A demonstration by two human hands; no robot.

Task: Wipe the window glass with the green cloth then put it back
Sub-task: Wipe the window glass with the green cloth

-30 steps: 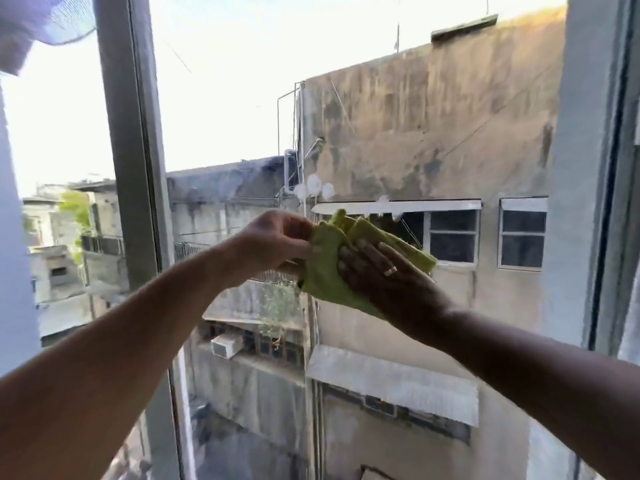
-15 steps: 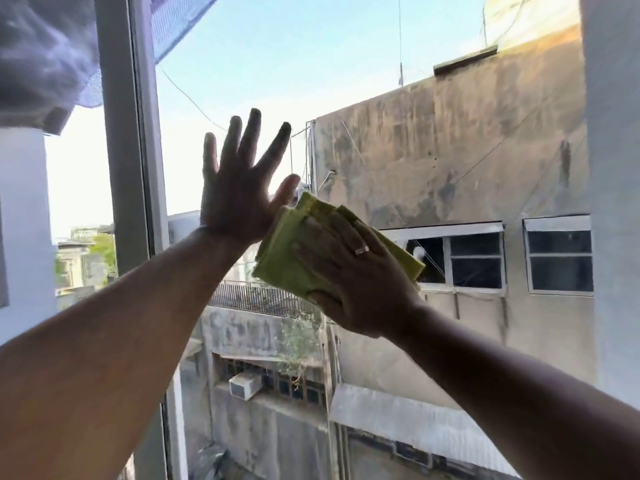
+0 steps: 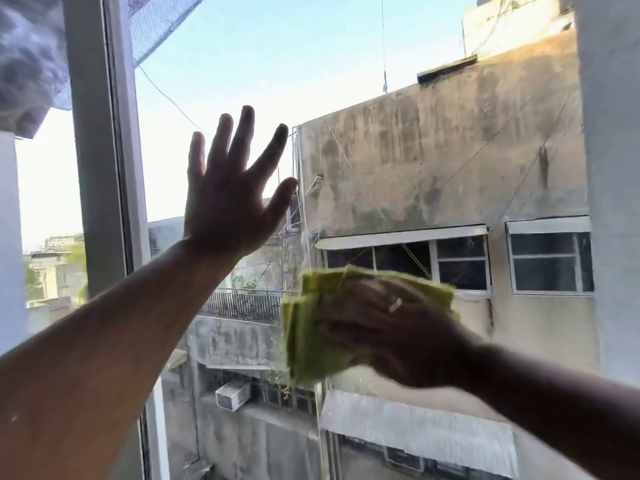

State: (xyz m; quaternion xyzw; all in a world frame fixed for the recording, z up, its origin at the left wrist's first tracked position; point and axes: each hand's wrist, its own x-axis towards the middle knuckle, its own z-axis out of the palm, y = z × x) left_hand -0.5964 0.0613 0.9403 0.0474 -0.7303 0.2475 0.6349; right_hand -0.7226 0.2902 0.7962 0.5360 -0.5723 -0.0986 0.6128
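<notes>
- Two bare hands are raised at the window glass [image 3: 263, 64].
- The left hand [image 3: 228, 199] is held flat with fingers spread wide, holding nothing, just right of the window frame [image 3: 100, 168].
- The right hand [image 3: 391, 327], blurred, presses the folded green cloth [image 3: 311, 337] against the pane, lower and to the right of the left hand.
- A ring [image 3: 394, 304] shows on one finger.

Folded green cloth [image 3: 313, 336] pressed flat against window glass [image 3: 263, 81].
</notes>
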